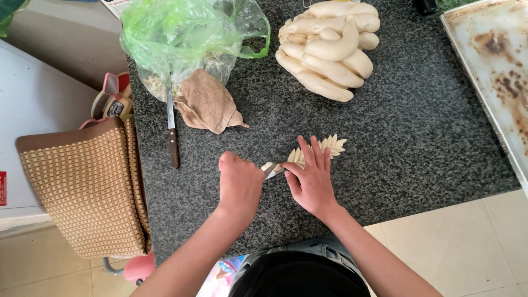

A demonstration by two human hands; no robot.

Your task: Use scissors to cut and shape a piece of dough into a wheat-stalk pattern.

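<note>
A: Biggest first?
B: Dark speckled stone counter [418,143], fills most of the view. Woven tan basket bag [88,187] hangs off its left edge. Stained metal baking tray [495,71] at far right.

A: Next?
B: Green plastic bag [187,33] top left, crumpled. Pile of pale peeled dough-like lengths [330,49] top centre, stacked on each other. Brown cloth [209,102] just below the bag. Spare knife [172,132] with brown handle lies beside the cloth, blade partly under the bag.

A: Hands?
B: Left hand [239,184] curled into a fist around a small knife [270,170], fingers pressed together on the handle; only a bit of blade shows, pointing right. Right hand [312,179] flat, fingers [316,151] slightly spread, pressing down.

A: And the piece being cut?
B: Row of pale slanted slices [330,146] fanned on the counter. It runs under the right fingers; cut slices stick out beyond the fingertips to the upper right. The near end [268,165] pokes out between the two hands, touching the blade.
</note>
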